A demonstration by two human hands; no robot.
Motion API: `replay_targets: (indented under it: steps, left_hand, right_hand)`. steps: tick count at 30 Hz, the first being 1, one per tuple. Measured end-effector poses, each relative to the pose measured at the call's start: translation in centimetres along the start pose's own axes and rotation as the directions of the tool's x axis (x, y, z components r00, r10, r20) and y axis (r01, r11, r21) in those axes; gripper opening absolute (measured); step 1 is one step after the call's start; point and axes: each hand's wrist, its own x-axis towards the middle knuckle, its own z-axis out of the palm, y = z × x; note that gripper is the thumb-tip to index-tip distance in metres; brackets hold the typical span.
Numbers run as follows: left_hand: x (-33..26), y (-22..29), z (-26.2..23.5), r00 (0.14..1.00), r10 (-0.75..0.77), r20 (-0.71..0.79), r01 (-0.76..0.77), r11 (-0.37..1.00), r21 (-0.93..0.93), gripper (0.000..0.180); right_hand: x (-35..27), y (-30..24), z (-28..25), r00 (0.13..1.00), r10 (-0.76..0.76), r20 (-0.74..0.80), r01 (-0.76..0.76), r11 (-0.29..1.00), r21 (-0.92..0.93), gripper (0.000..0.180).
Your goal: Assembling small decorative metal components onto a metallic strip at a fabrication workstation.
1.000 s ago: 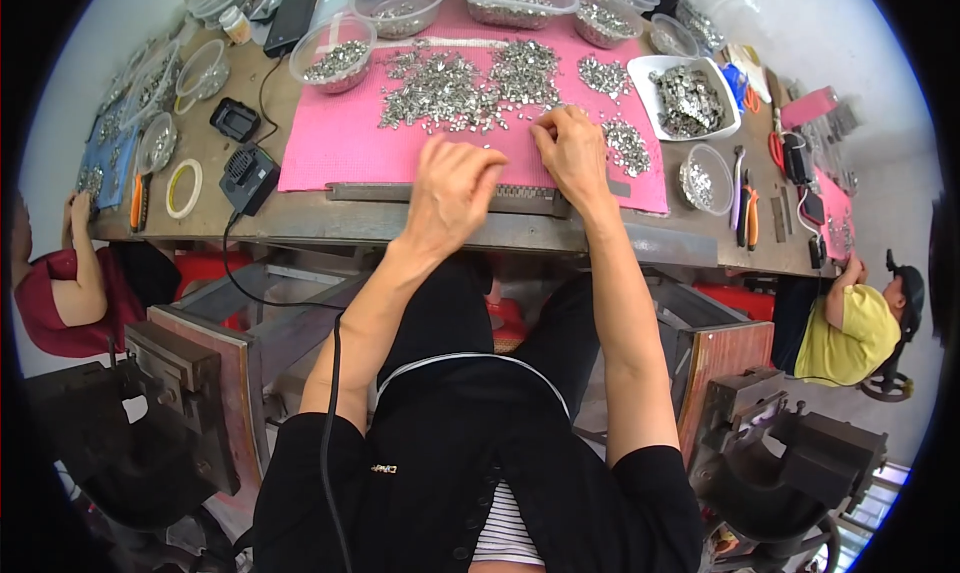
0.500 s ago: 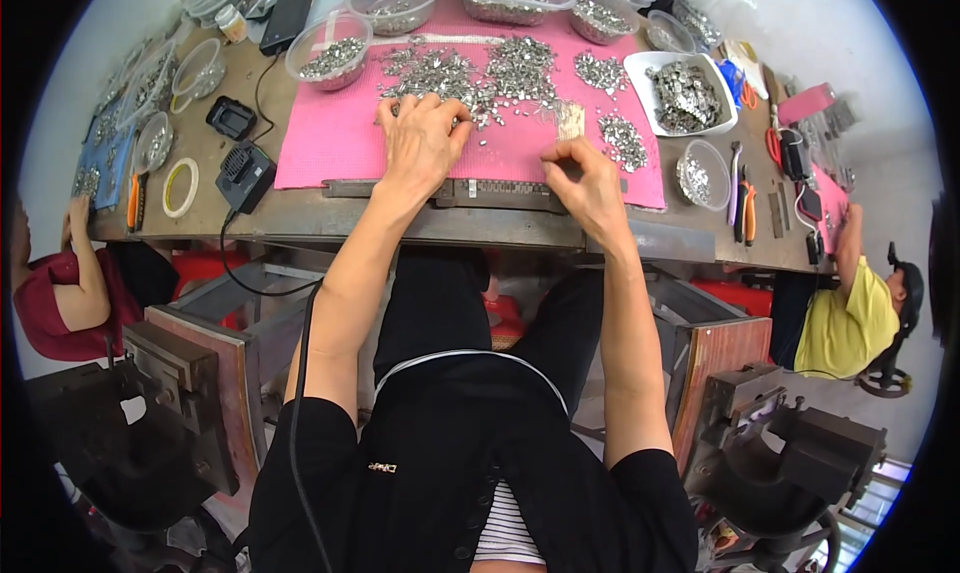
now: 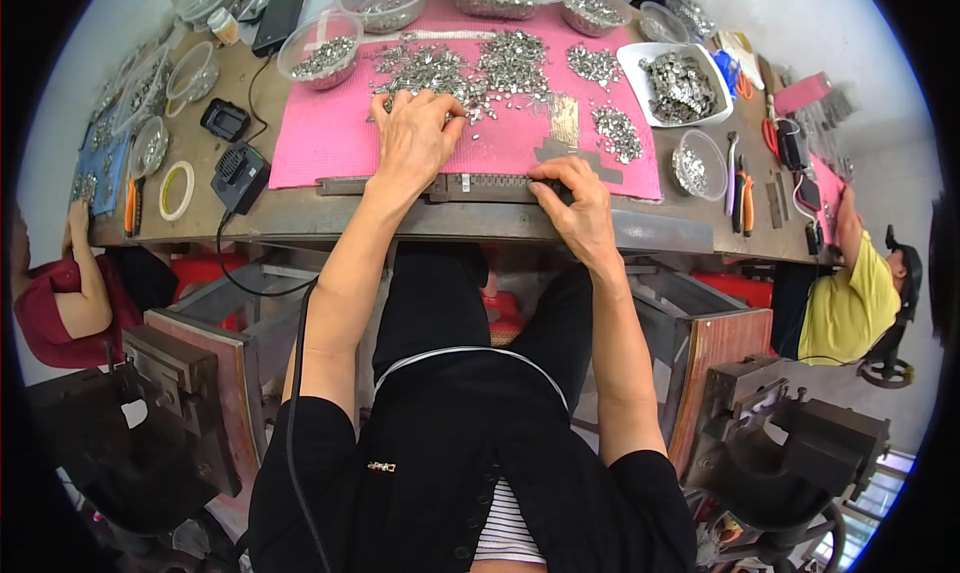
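On the pink mat [image 3: 320,138] lie heaps of small shiny metal pieces [image 3: 430,71]. My left hand [image 3: 412,138] is at the near edge of the left heap, fingers curled down and thumb drawn in; its fingertips hide whatever they hold. My right hand [image 3: 578,208] pinches thumb and forefinger together at the right part of a dark slotted metal bar [image 3: 485,185]. Anything in that pinch is too small to make out. The bar lies along the mat's near edge, with a small bright piece standing in it. Beyond my right hand is a bundle of thin pale pins [image 3: 564,121] beside a grey flat plate [image 3: 608,173].
Clear tubs [image 3: 325,58] of metal pieces line the far side. A white tray [image 3: 630,68] of linked pieces and a round tub [image 3: 700,163] stand right, near orange-handled pliers [image 3: 748,208]. A black charger [image 3: 240,178] sits left. Other people work at both sides.
My right hand has come down and toward me, from beside the thin pins to the slotted bar, uncovering the grey plate. The left hand stays at the heap.
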Motion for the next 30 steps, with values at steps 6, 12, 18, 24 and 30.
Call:
replay_targets:
  steps: [6, 12, 18, 24, 30]
  left_hand:
    - [0.3, -0.3, 0.3, 0.999, 0.052, 0.004, -0.052, 0.998, 0.032, 0.009]
    - [-0.4, 0.3, 0.2, 0.992, 0.119, -0.042, -0.120, 0.993, -0.019, 0.007]
    - [-0.1, 0.0, -0.9, 0.998, -0.034, -0.053, 0.027, 0.991, -0.129, 0.005]
    - [-0.6, 0.5, -0.8, 0.997, 0.000, 0.073, 0.007, 0.996, -0.089, 0.009]
    - [-0.2, 0.4, -0.6, 0.995, 0.082, 0.054, -0.078, 0.995, -0.068, 0.011]
  right_hand:
    - [-0.4, 1.0, 0.1, 0.990, 0.144, 0.001, -0.142, 0.977, 0.159, 0.012]
    - [-0.4, 0.8, 0.4, 0.982, 0.185, -0.048, -0.171, 0.962, 0.212, 0.011]
    - [-0.8, 1.0, 0.5, 0.982, 0.148, -0.115, -0.118, 0.964, 0.238, 0.009]
    - [-1.0, 1.1, 0.5, 0.977, 0.175, -0.119, -0.142, 0.959, 0.247, 0.009]
    - [-0.8, 0.9, 0.6, 0.976, 0.178, -0.123, -0.145, 0.960, 0.241, 0.009]
